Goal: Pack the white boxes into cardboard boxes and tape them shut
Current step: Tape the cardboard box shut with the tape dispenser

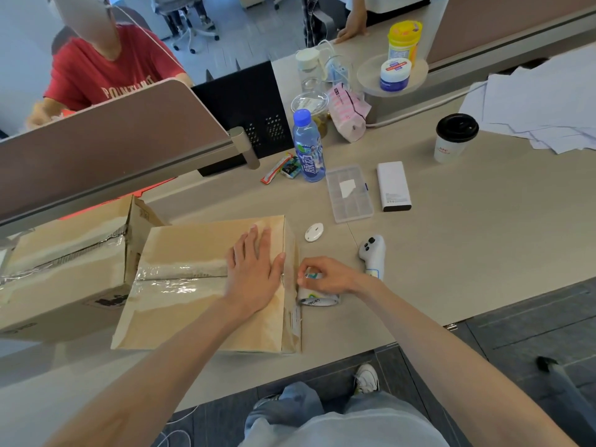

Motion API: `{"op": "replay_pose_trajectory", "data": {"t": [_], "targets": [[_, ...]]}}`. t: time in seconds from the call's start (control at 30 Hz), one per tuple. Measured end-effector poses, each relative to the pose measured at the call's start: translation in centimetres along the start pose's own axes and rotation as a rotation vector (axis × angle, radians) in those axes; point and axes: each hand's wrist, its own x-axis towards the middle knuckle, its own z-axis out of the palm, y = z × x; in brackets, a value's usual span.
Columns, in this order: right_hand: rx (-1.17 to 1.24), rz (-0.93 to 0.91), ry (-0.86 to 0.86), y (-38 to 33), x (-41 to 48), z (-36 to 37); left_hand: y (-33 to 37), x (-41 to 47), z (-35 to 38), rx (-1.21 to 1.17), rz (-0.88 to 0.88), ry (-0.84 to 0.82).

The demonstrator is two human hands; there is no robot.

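Note:
A closed cardboard box (193,317) lies in front of me, with clear tape (180,279) running along its top seam. My left hand (254,272) presses flat on the box top near its right edge, fingers spread. My right hand (325,275) is closed on a tape roll (317,298) held against the box's right side. A second cardboard box (64,262), also taped along its seam, stands to the left, touching the first. No white boxes are visible.
On the desk (451,253) beyond the box are a white round disc (313,232), a white controller (374,253), a clear plastic organiser (349,193), a power bank (393,186), a blue bottle (308,148), a coffee cup (453,137) and papers (541,104). A person in red sits behind the divider (106,143).

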Motion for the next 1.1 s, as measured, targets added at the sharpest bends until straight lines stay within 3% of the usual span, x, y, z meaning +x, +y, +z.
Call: {"op": "replay_pose_trajectory", "data": {"t": [0.47, 0.7, 0.8, 0.97, 1.1], "targets": [[0.125, 0.187, 0.001, -0.3, -0.6, 0.8, 0.1, 0.0, -0.5, -0.051, -0.019, -0.034], [0.259, 0.233, 0.372, 0.1, -3.6, -0.2, -0.4, 0.2, -1.1, -0.141, -0.009, -0.048], [0.303, 0.172, 0.472, -2.1, -4.4, -1.5, -1.0, 0.7, -2.3, -0.307, -0.05, -0.087], [0.212, 0.006, 0.493, -7.2, -2.8, -3.2, -0.4, 2.1, -7.0, -0.976, -0.133, -0.146], [0.103, -0.085, 0.504, -11.8, -0.3, -4.2, -1.0, 3.9, -9.7, -1.058, -0.134, -0.077]]}}
